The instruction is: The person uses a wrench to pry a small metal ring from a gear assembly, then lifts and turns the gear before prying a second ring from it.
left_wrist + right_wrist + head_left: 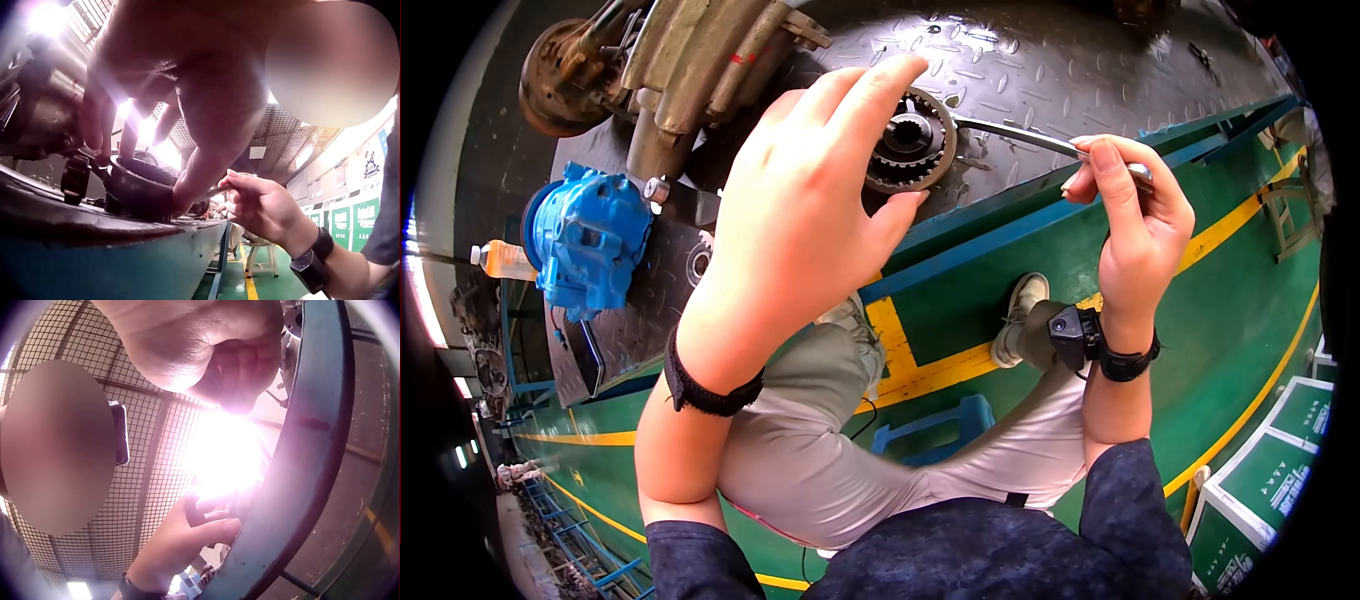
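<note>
A dark round gear (941, 150) with a toothed ring and splined centre lies on the metal-topped bench. My left hand (800, 190) spans it, with thumb at the near edge and fingers toward the far edge. In the left wrist view, the thumb presses the side of the gear (140, 194) and the fingers reach down behind it. My right hand (1135, 215) pinches a long thin metal blade (1020, 133) between thumb and fingers. The blade's far end meets the gear's right rim. Glare hides much of the work in the right wrist view.
A blue-painted machine part (595, 235) stands on the bench at left, with a bottle (505, 260) beyond it. A large metal housing (700, 60) lies behind the left hand. The bench's blue edge (970, 245) runs below the hands. A blue stool (940, 425) is on the floor.
</note>
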Tool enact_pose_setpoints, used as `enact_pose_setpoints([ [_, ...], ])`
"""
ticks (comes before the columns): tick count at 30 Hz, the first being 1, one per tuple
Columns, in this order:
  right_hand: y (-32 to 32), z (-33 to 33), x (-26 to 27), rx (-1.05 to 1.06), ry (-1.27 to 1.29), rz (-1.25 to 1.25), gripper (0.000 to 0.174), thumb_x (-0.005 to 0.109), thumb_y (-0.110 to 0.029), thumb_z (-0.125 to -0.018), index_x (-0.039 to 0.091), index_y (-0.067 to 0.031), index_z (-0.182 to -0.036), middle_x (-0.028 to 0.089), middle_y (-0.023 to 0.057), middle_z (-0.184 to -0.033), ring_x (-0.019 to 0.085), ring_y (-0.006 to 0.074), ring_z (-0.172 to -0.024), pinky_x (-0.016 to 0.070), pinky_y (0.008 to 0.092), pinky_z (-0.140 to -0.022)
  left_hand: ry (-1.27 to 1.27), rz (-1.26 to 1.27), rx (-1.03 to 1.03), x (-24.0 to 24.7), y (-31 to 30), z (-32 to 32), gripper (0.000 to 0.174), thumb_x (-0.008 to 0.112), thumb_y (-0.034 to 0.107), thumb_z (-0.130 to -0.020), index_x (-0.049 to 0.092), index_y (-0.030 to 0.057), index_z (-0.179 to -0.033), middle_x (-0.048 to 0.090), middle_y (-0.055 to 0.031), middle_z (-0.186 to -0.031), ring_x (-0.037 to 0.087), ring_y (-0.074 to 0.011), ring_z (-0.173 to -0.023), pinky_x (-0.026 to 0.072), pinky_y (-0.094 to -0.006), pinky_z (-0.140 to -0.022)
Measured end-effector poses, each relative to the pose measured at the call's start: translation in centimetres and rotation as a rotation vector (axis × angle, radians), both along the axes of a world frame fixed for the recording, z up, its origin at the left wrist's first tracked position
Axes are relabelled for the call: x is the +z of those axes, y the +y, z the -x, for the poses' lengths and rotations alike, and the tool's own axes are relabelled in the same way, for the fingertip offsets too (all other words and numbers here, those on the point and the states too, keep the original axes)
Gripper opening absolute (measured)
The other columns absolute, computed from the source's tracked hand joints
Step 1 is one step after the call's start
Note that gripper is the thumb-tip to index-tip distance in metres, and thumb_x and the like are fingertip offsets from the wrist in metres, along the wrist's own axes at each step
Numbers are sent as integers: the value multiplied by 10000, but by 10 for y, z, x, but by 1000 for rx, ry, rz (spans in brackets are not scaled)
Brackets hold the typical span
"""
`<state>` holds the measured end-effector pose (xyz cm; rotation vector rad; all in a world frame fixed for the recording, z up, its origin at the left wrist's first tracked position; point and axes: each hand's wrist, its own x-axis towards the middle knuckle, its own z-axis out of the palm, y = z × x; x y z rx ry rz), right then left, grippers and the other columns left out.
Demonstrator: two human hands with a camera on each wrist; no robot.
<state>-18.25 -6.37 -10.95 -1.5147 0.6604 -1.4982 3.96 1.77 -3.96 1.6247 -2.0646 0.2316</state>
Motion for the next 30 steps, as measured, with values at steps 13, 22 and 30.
enact_pose_setpoints([
  [13, -3, -2, -4, -41, -15, 27, 166, 659, -111, -994, 714, 46, -1010, 695, 68, -785, 635, 104, -675, 522, 230, -636, 50, 23, 109, -1, -7, 9, 685, 816, 193, -708, 549, 99, -1332, 642, -159, -1056, 620, -331, -1031, 488, -409, -934],
  [22, -6, 1, -5, -22, -22, 50, 164, 642, -108, -1003, 699, 46, -1008, 699, 79, -817, 595, 98, -645, 480, 226, -617, 85, 4, 136, 1, -6, 9, 656, 844, 231, -720, 564, 97, -1298, 660, -138, -1010, 640, -310, -949, 510, -391, -865],
  [30, -5, 0, -3, -15, -16, 39, 158, 640, -102, -1002, 699, 45, -1007, 686, 75, -787, 591, 100, -644, 467, 218, -618, 179, -10, 83, 0, -11, 1, 614, 855, 239, -720, 581, 95, -1251, 679, -136, -994, 653, -286, -892, 520, -371, -829],
])
